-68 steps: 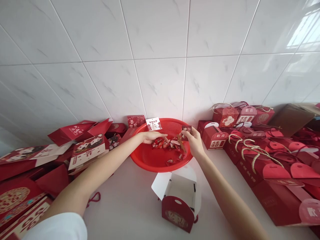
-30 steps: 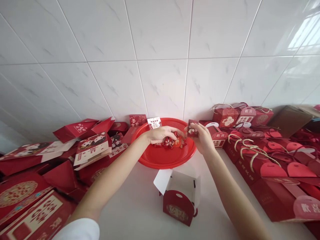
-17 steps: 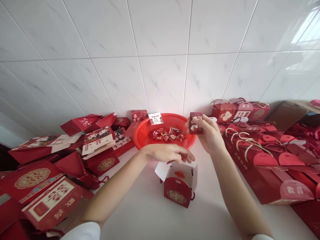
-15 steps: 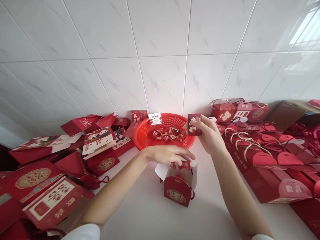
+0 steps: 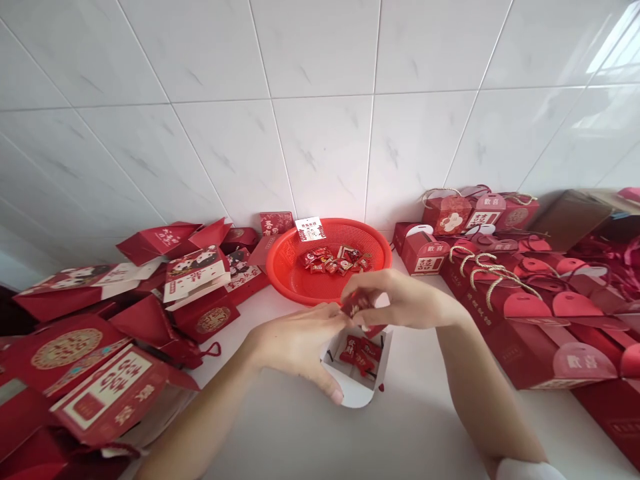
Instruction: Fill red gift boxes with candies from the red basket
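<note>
A small gift box (image 5: 358, 395) stands open on the white table, its white inside showing several red-wrapped candies (image 5: 361, 355). My left hand (image 5: 303, 343) lies along the box's left side and back edge, thumb spread apart from the fingers on the front flap; it holds nothing visible. Over the back of the box, my right hand (image 5: 395, 303) is closed on a dark red packet (image 5: 357, 303), partly covered by the fingers. Behind both hands sits a red plastic basket (image 5: 280, 283) with more wrapped candies (image 5: 333, 261) and a white card (image 5: 310, 229).
Folded and half-open red boxes (image 5: 75, 350) are piled at the left. Rows of assembled red boxes (image 5: 530, 353) with rope handles fill the right, with a brown carton (image 5: 575, 217) behind. A tiled wall (image 5: 325, 153) bounds the back.
My right hand has brought the packet from beside the basket down over the box. My left hand has moved to the box's left side. The front flap now leans outward, exposing the candies.
</note>
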### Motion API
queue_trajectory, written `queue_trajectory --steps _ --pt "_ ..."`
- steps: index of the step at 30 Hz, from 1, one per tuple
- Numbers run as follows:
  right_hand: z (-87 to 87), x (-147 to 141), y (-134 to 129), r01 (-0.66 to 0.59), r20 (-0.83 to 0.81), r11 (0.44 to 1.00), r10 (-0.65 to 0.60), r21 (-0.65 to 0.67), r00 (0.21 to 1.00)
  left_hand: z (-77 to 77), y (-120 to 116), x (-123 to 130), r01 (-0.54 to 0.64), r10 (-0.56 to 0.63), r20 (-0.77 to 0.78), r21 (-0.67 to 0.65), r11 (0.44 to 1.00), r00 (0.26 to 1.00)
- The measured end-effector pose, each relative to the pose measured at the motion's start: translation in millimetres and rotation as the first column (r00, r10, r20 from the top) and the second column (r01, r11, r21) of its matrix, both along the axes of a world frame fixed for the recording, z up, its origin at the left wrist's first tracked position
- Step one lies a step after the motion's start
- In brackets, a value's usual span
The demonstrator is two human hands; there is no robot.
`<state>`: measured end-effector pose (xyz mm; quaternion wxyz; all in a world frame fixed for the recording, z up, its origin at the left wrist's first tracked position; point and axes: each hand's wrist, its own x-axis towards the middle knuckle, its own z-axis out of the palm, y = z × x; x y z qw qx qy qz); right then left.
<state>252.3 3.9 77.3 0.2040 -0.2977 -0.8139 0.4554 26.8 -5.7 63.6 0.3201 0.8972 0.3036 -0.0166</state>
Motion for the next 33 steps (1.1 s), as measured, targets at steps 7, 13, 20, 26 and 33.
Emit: queue_trajectory --steps 7,13,20,26,33 --pt "-2.7 1.8 -1.4 0.037 0.149 0.977 -0.069 0.21 0.986 -8.4 -0.1 -1.1 -0.068 0.06 -0.105 -0.067 0.995 0.993" --pt "5.6 28.0 -5.1 0.038 0.273 0.952 -0.126 0.304 0.954 -11.0 -2.7 -11.3 -0.044 0.041 -0.054 -0.059 0.997 0.998" --pt "0.7 52.8 -10.5 0.07 0.377 0.976 -0.145 0.204 0.915 -1.2 -2.7 -31.4 -0.105 0.103 -0.076 -0.025 0.994 0.992" --pt "-14.9 45.9 -17.5 0.048 0.45 0.996 -0.078 0.078 0.89 6.3 -9.0 -31.0 -0.17 0.171 -0.038 0.047 0.984 0.984" --pt "-19.5 31.6 -17.3 -0.035 0.324 0.992 -0.007 0.125 0.946 10.3 -15.6 -26.3 -0.128 0.135 -0.104 0.07 0.989 0.985"
